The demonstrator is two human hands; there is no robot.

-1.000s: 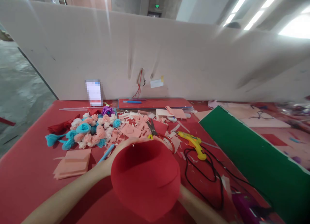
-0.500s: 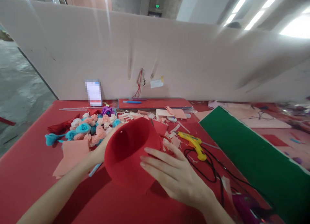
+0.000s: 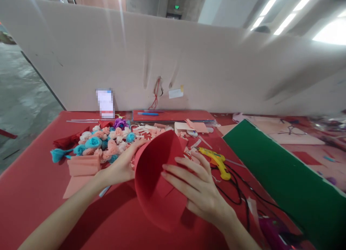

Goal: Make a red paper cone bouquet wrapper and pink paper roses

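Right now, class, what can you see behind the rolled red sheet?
Beyond the rolled red sheet, pale paper scraps show on the table. The left hand reaches behind its left side, fingers partly hidden. Anything else the sheet covers cannot be seen.

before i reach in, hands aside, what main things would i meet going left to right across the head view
Paper flowers → rolled red sheet → yellow glue gun → green board

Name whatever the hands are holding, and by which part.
A red cone: the left hand holds its outer left side; the right hand lays fingers over its right edge; whether it pinches is unclear.
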